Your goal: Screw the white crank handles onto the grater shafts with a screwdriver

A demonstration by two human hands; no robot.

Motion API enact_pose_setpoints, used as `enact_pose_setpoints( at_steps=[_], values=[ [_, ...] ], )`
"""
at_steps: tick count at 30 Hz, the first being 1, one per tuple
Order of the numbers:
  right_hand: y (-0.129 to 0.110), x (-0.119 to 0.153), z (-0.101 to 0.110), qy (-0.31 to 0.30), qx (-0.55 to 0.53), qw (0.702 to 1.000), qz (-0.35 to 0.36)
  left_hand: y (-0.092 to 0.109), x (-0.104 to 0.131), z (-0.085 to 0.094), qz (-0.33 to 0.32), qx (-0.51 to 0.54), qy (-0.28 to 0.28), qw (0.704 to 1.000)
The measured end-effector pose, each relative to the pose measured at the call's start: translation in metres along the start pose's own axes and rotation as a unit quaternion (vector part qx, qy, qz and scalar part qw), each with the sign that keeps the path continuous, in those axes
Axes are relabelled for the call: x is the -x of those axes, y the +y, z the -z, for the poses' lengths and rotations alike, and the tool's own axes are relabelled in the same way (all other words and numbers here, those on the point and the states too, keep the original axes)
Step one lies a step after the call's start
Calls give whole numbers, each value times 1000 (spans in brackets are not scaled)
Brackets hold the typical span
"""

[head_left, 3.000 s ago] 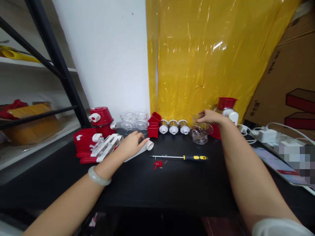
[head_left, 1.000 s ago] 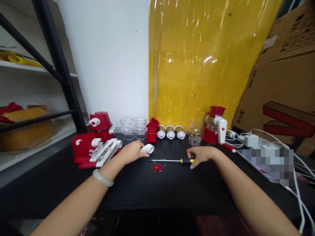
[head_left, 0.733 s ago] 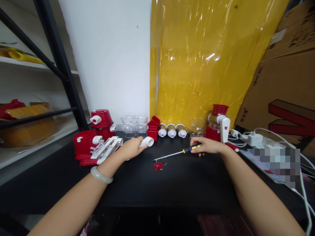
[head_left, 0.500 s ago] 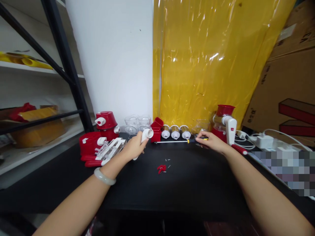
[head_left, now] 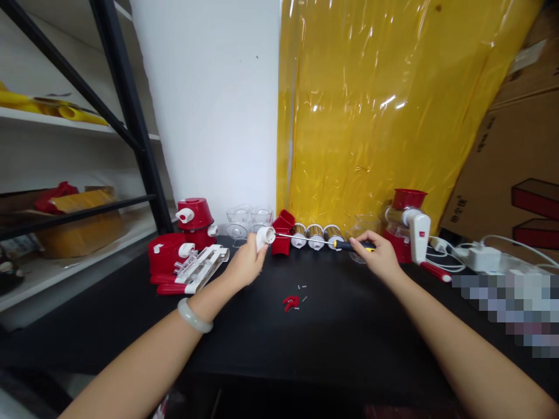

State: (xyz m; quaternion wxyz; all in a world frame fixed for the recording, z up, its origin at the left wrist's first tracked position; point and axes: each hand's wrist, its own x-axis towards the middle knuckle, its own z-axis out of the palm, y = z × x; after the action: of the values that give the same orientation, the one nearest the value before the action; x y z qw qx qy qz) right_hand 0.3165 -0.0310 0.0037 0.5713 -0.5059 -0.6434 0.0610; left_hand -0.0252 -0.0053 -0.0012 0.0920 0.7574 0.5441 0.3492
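Note:
My left hand (head_left: 246, 263) is closed around a white plastic part (head_left: 264, 236) whose round hollow end faces right. In my right hand (head_left: 376, 254) is a long screwdriver (head_left: 343, 245) with a black and yellow handle. Its thin shaft points left, and the tip is at the hollow end of the white part; whether it touches inside I cannot tell. On the black table below lie small red pieces (head_left: 291, 302) and several little metal pins or screws (head_left: 304, 299).
Red housings (head_left: 167, 256) and white-and-red handles (head_left: 205, 267) sit left. Clear bowls (head_left: 238, 224), a red hopper-like part (head_left: 282, 233) and metal drums (head_left: 315, 234) line the back. An assembled red-and-white machine (head_left: 413, 227) stands right, near white cables and an adapter (head_left: 484, 258).
My right hand has lifted the screwdriver off the table, bringing its tip up to the white part. My left hand keeps its hold on that part. The view has shifted slightly.

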Motion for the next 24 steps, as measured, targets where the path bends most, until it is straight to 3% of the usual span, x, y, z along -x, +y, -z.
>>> enact_pose_setpoints(
  at_steps=[8,14,19,24],
  values=[
    [0,-1,6,-18,-28,999,-28,-9,-11,-6,28,147,135,979],
    [2,-2,6,-33,-12,999,-5,5,-4,-6,-29,227,98,969],
    [-1,0,2,-55,-13,998,4,2,-4,-14,-21,251,97,963],
    [-1,-2,7,-61,-14,998,1,0,-3,-13,-37,208,95,973]
  ],
)
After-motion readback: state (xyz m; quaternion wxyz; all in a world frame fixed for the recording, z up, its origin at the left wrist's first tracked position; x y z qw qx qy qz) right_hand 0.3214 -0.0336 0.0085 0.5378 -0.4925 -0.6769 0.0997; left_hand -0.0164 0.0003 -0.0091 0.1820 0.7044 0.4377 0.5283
